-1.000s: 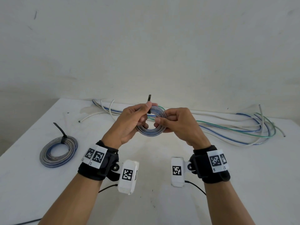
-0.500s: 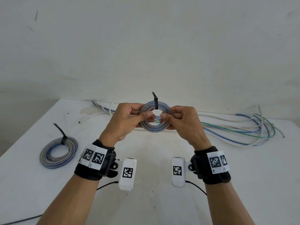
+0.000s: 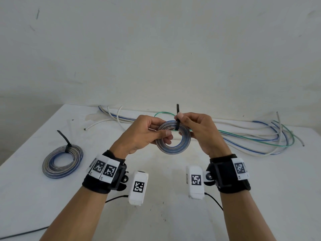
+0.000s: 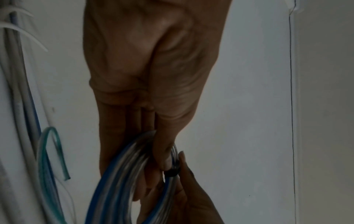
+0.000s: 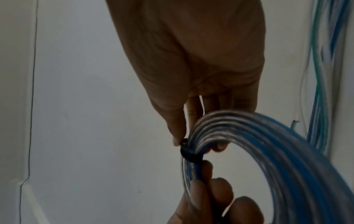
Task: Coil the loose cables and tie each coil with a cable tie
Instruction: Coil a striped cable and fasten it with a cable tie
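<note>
Gripping blue-clear coil (image 3: 173, 141): left hand (image 3: 139, 134); right hand (image 3: 199, 131) pinching black tie (image 3: 177, 117) upright.

A white table (image 3: 243, 197) with small dark specks stands against a pale, scuffed wall (image 3: 156, 49). A thin black wire (image 3: 20, 233) crosses the table's near left corner. A thin dark line runs down the wall in both wrist views

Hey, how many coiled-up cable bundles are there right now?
2. One coil is held up between the left hand and right hand, black cable tie around it. The other tied coil lies on the table, far left.
</note>
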The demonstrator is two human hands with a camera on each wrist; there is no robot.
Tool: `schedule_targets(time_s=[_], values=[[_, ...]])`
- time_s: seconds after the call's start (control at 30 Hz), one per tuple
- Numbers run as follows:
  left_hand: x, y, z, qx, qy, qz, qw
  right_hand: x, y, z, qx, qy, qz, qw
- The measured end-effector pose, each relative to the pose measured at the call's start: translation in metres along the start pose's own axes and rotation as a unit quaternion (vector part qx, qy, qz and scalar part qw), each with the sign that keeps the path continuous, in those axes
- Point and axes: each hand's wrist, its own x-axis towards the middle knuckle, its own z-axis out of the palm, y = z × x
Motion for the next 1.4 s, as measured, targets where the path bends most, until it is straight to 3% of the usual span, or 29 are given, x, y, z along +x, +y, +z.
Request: schedule_targets(time_s=[0.2,0.47,0.6,0.77,1.03,1.4], values=[[0.004,-0.005,0.009,0.005,0.025,0.053,0.998,0.002,0.002,0.003,0.035,0.000,0.016,0.999],[0.005,-0.005,0.013,0.025,0.040,0.076,0.996,0.002,0.003,0.003,0.014,0.013,-0.007,1.000],[0.005,-0.004,0.015,0.031,0.048,0.078,0.995,0.001,0.002,0.006,0.010,0.020,-0.029,0.999],[0.004,-0.002,0.011,0.028,0.043,0.054,0.997,-0.001,0.003,0.016,-0.023,0.071,-0.116,0.990],[0.003,-0.001,0.013,0.015,0.045,0.030,0.998,0.000,0.002,0.015,0.036,0.061,-0.099,0.993],[0.001,0.003,0.013,0.012,0.051,0.030,0.998,0.000,0.003,0.018,-0.042,0.068,-0.131,0.988]])
